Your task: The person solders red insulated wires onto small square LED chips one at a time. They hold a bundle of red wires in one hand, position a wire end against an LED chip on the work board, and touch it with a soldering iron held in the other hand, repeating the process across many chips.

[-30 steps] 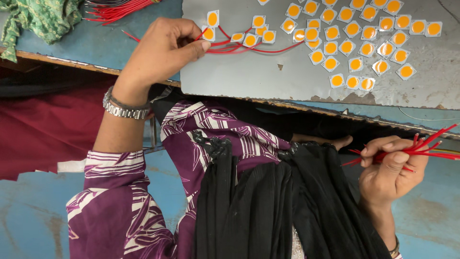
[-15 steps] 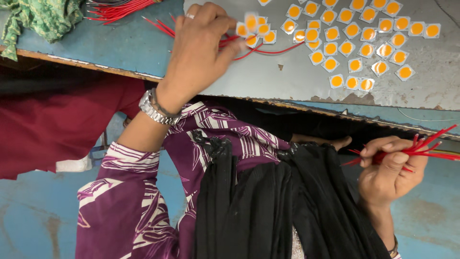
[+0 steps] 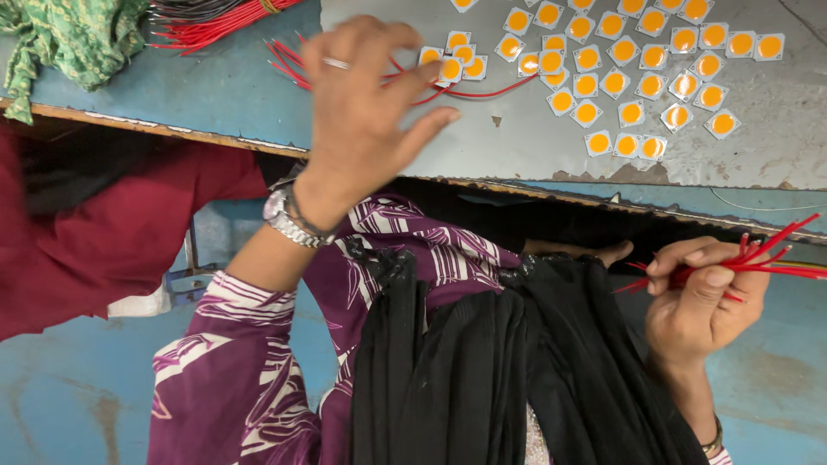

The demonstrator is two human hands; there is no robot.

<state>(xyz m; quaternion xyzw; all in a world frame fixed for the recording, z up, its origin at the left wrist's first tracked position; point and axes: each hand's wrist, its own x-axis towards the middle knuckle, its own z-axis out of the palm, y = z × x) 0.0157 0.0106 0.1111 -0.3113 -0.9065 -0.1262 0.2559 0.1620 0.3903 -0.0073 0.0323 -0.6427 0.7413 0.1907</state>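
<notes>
Fingers of left hand (image 3: 366,112) spread wide over red-wired yellow squares (image 3: 452,65), upper centre; right hand (image 3: 702,297) pinched red wires (image 3: 758,258), lower right.

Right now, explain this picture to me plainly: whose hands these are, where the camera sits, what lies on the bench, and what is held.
There is no machine here: a person works with two bare hands, and one camera worn on the head looks down at them. The left hand, with a ring and a wristwatch, hovers open over loose red wires on the grey metal sheet. On that sheet lie many small square chips with orange centres. The right hand has its grip closed on a bundle of thin red wires. A larger red wire bundle and green cloth lie on the blue bench.
</notes>
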